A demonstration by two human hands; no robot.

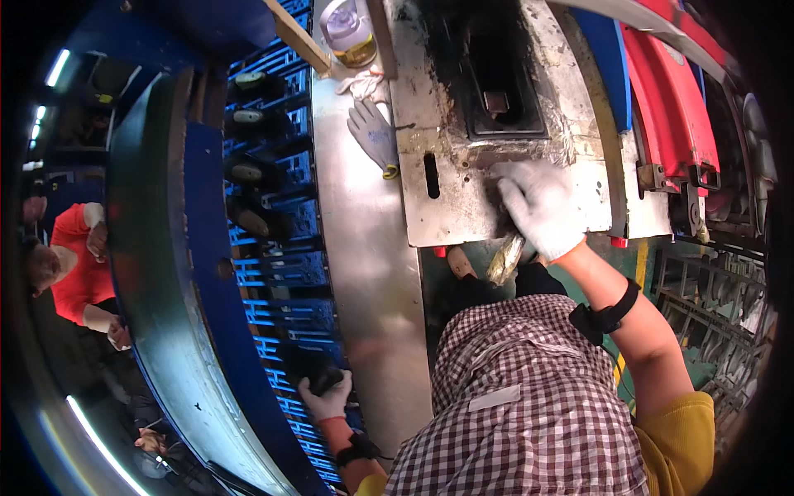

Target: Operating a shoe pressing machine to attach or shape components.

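My left hand (329,398), in a white glove, reaches over the blue slatted rack on the left. Its fingers are closed round a dark rounded object (326,379), whose kind I cannot make out. My right hand (542,207), also gloved in white, rests on the near part of the stained metal worktop (438,219), fingers stretched out and apart from the thumb. Just below that hand, a piece wrapped in shiny, yellowish tape (505,259) sticks out past the worktop's edge. A dark rectangular recess (506,116) with a small metal block (495,102) lies beyond my right hand.
Several dark, shoe-like pieces with pale oval tops (247,116) stand along the blue rack (302,264). A grey glove (375,134) and a translucent jug (347,33) lie on the metal ledge (368,273). Red machinery (670,107) stands right. A person in red (78,264) is far left.
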